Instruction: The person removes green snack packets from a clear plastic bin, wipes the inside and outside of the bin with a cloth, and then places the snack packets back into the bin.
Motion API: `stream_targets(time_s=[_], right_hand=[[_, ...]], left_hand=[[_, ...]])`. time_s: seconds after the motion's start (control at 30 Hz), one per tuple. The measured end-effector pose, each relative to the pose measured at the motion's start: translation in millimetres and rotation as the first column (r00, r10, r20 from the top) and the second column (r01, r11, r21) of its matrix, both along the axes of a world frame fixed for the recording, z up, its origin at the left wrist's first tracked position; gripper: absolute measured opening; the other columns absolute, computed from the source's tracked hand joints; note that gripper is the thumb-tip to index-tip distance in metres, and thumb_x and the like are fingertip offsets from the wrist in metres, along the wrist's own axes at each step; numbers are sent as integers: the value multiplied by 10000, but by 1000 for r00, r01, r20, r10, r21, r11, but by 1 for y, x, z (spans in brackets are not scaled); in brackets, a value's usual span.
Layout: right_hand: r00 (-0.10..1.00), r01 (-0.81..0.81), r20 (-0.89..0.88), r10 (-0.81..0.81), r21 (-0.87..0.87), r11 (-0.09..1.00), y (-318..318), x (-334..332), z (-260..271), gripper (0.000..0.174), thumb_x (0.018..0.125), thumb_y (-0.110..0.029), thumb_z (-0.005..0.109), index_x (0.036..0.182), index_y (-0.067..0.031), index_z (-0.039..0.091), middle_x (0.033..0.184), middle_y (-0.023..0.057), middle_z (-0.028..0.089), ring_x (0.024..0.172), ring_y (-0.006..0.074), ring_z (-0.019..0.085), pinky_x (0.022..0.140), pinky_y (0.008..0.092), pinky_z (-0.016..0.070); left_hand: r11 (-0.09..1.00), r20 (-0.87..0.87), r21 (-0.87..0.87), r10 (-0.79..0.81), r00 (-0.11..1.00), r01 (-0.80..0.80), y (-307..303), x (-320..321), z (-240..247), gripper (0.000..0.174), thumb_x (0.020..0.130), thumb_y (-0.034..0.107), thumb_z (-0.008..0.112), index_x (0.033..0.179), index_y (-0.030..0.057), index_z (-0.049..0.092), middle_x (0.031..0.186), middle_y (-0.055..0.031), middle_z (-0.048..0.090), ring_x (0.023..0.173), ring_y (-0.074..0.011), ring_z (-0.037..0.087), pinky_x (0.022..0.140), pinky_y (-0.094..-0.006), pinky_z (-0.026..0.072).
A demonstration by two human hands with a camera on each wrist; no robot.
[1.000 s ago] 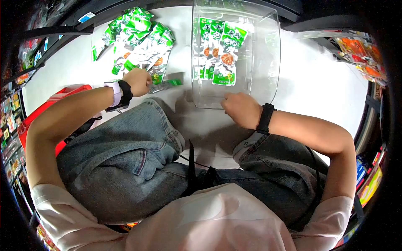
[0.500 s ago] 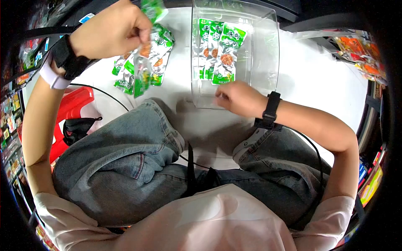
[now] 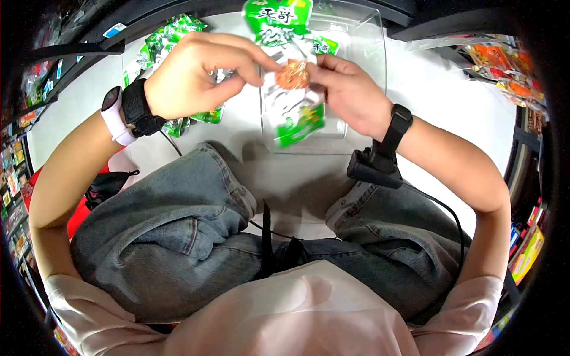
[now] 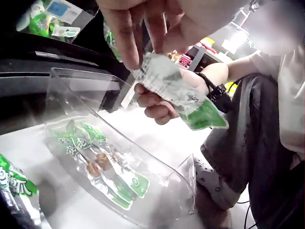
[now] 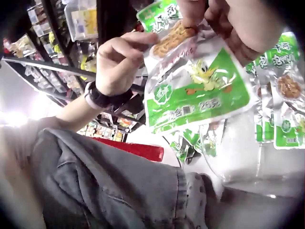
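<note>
Since the earlier head views, a green-and-silver foil snack packet (image 3: 291,74) has come across from the pile on the left to the clear plastic bin (image 3: 362,139), and the right hand (image 3: 359,95) has moved up from the bin's near edge to meet it. Now the packet hangs in front of the person, over the bin's left side in the head view, its printed front up and its lower end toward the lap. The right hand pinches its right edge, thumb on the printed face and fingers behind. The left hand (image 3: 193,74) is at the opposite edge, index fingertip touching the foil; its thumb and fingers look parted, not clamped on the packet, though motion blur there leaves a little doubt.

Inside the bin, matching green-and-silver packets (image 4: 102,157) lie side by side, overlapping, with their fronts up. More packets of the same kind lie in a loose pile (image 3: 172,32) on the white floor (image 3: 237,127), to the left of the bin and partly hidden by the left hand. A black wrist-mounted device (image 3: 377,163) sits on the right wrist, and a red plastic object (image 5: 138,149) stands beyond the denim-covered knee (image 5: 119,176).
</note>
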State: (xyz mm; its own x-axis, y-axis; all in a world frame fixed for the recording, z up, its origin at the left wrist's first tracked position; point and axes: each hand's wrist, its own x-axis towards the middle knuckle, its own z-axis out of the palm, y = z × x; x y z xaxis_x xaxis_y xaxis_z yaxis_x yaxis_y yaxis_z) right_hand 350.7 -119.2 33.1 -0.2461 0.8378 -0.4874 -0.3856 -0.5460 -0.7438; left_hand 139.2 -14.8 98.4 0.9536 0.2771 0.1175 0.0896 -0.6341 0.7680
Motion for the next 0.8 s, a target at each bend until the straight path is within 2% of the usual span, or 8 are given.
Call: stream_targets(time_s=[0.23, 0.37, 0.43, 0.5, 0.6, 0.67, 0.73, 0.8], right_hand=[[963, 107, -213, -164, -253, 961, -14, -4, -31, 179, 902, -112, 466, 1009, 29, 490, 953, 82, 556, 819, 128, 541, 714, 226, 459], [984, -179, -55, 170, -277, 944, -17, -13, -37, 253, 894, -115, 463, 1091, 43, 469, 971, 88, 557, 841, 145, 543, 749, 315, 448], [602, -633, 504, 619, -171, 755, -1, -9, -42, 230, 865, -54, 433, 1052, 63, 498, 1011, 193, 560, 876, 258, 569, 745, 320, 461], [-117, -927, 923, 365, -234, 294, -1, -5, -50, 250, 797, 14, 439, 1033, 72, 497, 1098, 254, 510, 890, 365, 552, 751, 357, 475], [0, -934, 993, -116, 42, 354, -1, -16, -58, 263, 755, -5, 483, 1014, 37, 503, 1127, 190, 489, 898, 338, 566, 777, 407, 466], [-177, -968, 984, -11, -173, 180, 5, -18, -62, 331, 838, -115, 433, 1140, 15, 469, 1090, 178, 555, 940, 305, 573, 791, 378, 464], [-47, -962, 998, 35, -55, 267, 7, -17, -90, 323, 898, -205, 338, 1143, -58, 488, 1103, 146, 553, 945, 260, 573, 799, 415, 453], [-480, -850, 733, -482, -524, 50, 9, -19, -151, 344, 917, -238, 310, 1128, -37, 492, 1125, 154, 535, 981, 246, 554, 846, 411, 427]], left_hand=[[992, -96, 127, 2, 995, 11, -17, 7, -24, 361, 653, -80, 595, 992, 43, 585, 1133, -91, 550, 959, -250, 571, 738, -307, 497], [940, -239, 264, -152, 959, 215, -13, 11, -33, 291, 676, 5, 608, 965, 41, 593, 1030, -92, 584, 890, -269, 575, 745, -339, 488], [898, -286, 325, -205, 936, 296, -14, 15, -41, 179, 705, 72, 571, 876, 26, 589, 869, -87, 588, 819, -260, 568, 740, -341, 475], [872, -319, 369, -205, 925, 321, -17, 18, -45, 147, 699, 76, 564, 836, 25, 577, 836, -86, 576, 808, -257, 562, 732, -342, 472], [843, -313, 433, -190, 930, 318, -27, 22, -48, 66, 685, 83, 540, 722, 29, 548, 767, -83, 554, 798, -243, 550, 728, -338, 462], [832, -384, 446, -156, 910, 331, -31, 24, -49, 39, 675, 76, 539, 673, 38, 550, 737, -79, 555, 779, -240, 558, 737, -333, 456], [817, -378, 478, -141, 915, 323, -35, 27, -46, 28, 659, 68, 543, 645, 45, 552, 705, -75, 554, 745, -235, 564, 768, -332, 445], [822, -378, 471, -141, 915, 321, -35, 28, -49, 16, 648, 62, 548, 648, 48, 555, 703, -79, 559, 722, -239, 568, 798, -332, 437]])
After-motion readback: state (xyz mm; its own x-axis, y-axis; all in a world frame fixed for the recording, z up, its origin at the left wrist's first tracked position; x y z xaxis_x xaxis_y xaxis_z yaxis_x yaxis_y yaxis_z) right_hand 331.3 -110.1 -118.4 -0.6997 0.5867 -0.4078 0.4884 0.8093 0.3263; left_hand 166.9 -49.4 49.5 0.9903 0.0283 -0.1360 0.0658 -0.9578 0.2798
